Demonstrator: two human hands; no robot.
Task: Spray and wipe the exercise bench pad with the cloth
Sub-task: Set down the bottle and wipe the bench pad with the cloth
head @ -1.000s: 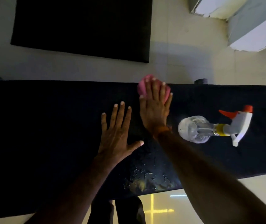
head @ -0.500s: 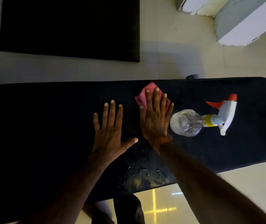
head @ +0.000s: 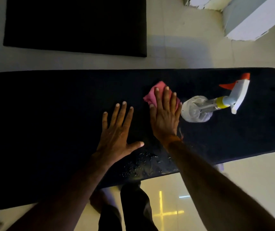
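The black bench pad point(head: 50, 130) runs across the whole view. My right hand point(head: 164, 119) lies flat, fingers together, pressing a pink cloth point(head: 151, 95) against the pad near its middle; most of the cloth is hidden under the palm. My left hand point(head: 118, 132) rests flat on the pad just left of it, fingers spread, holding nothing. A clear spray bottle point(head: 200, 107) with a white and orange trigger head lies on its side to the right of my right hand. Wet droplets point(head: 143, 164) glisten on the pad's near edge between my forearms.
A black floor mat point(head: 75, 25) lies on the tiled floor beyond the bench. White blocks point(head: 250, 19) stand at the top right. My dark-clad legs point(head: 133, 209) show below the pad's near edge.
My right hand has slid the pink cloth from the pad's far edge toward me, into the middle of the pad. The left hand has stayed flat in place.
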